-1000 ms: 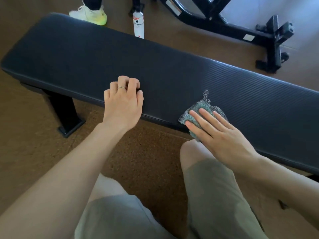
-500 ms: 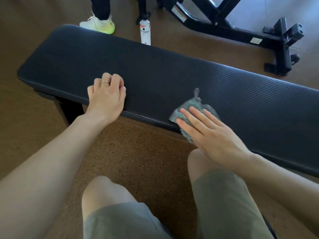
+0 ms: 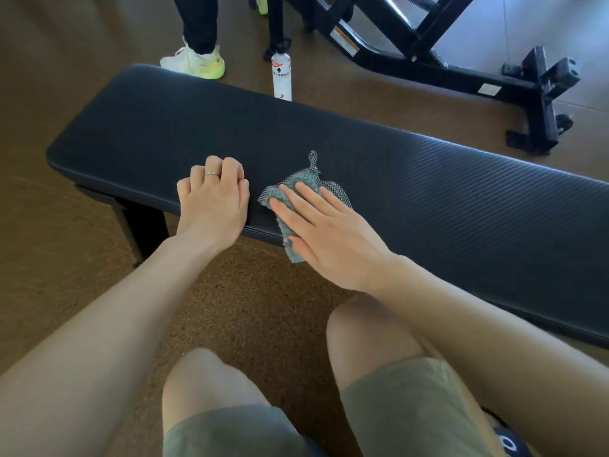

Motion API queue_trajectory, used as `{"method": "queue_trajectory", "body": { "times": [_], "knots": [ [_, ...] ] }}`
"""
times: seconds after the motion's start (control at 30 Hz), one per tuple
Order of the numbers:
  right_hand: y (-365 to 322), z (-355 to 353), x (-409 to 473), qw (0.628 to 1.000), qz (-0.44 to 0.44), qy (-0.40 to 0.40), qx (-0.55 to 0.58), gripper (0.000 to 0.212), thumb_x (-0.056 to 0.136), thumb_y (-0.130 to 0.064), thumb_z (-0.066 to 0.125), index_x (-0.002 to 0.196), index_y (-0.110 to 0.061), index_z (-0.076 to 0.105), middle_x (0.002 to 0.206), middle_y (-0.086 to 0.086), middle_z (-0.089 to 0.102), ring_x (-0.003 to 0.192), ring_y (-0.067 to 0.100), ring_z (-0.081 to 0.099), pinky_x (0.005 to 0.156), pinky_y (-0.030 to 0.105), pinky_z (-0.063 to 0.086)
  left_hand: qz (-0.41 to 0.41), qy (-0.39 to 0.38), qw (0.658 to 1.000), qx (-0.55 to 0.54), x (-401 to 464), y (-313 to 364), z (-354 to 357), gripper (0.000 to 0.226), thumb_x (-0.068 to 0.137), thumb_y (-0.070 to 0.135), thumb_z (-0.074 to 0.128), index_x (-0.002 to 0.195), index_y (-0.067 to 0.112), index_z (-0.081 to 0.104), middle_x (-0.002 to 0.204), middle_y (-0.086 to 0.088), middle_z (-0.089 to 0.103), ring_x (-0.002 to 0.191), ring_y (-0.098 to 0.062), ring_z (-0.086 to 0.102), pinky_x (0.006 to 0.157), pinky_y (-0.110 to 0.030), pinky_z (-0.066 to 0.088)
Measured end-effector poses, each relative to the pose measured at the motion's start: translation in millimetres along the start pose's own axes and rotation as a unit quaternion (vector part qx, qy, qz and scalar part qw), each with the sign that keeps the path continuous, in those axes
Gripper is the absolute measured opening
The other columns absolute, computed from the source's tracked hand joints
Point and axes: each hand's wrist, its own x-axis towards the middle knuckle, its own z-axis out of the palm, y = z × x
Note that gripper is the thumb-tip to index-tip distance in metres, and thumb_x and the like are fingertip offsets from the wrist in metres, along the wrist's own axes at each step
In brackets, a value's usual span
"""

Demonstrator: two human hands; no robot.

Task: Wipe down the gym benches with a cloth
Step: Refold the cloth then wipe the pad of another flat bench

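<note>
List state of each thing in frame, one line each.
Bench: upright, pad bare apart from the hands and cloth.
Cloth: crumpled, pressed flat on the pad's near edge, one corner hanging over.
Right hand: open, fingers flat on the cloth.
Left hand: fingers curled, resting on the pad beside the cloth.
Bottle: upright on the floor behind the bench.

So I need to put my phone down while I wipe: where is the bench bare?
The bench pad is bare to the right of the cloth and right hand, and along its far edge near the bottle. It is crowded at the near edge, where the left hand rests beside the cloth.
</note>
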Motion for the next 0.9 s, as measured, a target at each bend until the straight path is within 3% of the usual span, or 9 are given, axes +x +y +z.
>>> {"method": "queue_trajectory", "body": {
  "times": [0.23,0.4,0.53,0.77,0.9],
  "knots": [
    [34.0,0.3,-77.0,0.995,0.091,-0.035,0.034,0.059,0.108,-0.049,0.008,0.161,-0.031,-0.009,0.169,-0.007,-0.011,0.155,0.015,-0.016,0.128,0.04,-0.003,-0.003,-0.007,1.0,-0.005,0.2,-0.9,0.2,0.02,0.109,0.028,0.036,0.117,0.014,0.047,0.122,-0.012,0.049,0.108,-0.035,0.047,0.095,-0.052,0.037],
    [14.7,-5.6,11.7,0.999,0.034,-0.006,0.04,0.06,0.107,-0.045,0.009,0.163,-0.024,0.006,0.171,0.0,0.004,0.158,0.025,0.0,0.128,0.043,0.003,-0.006,-0.005,1.0,-0.014,-0.5,-0.7,0.3,0.019,0.109,0.031,0.035,0.115,0.017,0.046,0.12,-0.008,0.048,0.107,-0.032,0.046,0.094,-0.05,0.036],
    [-2.4,-7.5,91.6,0.997,0.052,0.001,0.055,0.058,0.109,-0.042,0.016,0.163,-0.022,0.009,0.171,0.004,0.007,0.157,0.027,0.004,0.127,0.046,0.006,-0.01,-0.006,0.999,-0.03,-1.5,-1.5,-2.1,0.02,0.109,0.033,0.032,0.114,0.019,0.046,0.117,-0.005,0.046,0.105,-0.03,0.045,0.094,-0.048,0.035],
    [-4.4,-5.4,3.6,0.999,-0.018,-0.015,0.035,0.06,0.107,-0.042,0.015,0.163,-0.02,0.012,0.17,0.005,0.013,0.157,0.027,0.009,0.127,0.046,0.01,-0.025,-0.015,0.999,-0.028,-0.9,1.5,-3.8,0.02,0.108,0.032,0.034,0.113,0.018,0.047,0.116,-0.005,0.047,0.105,-0.031,0.045,0.094,-0.048,0.033],
    [11.9,-11.7,68.1,0.998,-0.034,-0.007,0.049,0.058,0.107,-0.04,0.015,0.163,-0.022,0.012,0.17,0.001,0.011,0.157,0.023,0.006,0.128,0.043,0.008,-0.036,-0.009,0.999,-0.03,-0.5,4.5,-3.9,0.019,0.109,0.031,0.033,0.112,0.019,0.046,0.113,-0.003,0.045,0.103,-0.028,0.044,0.093,-0.046,0.033]
  ]
}}
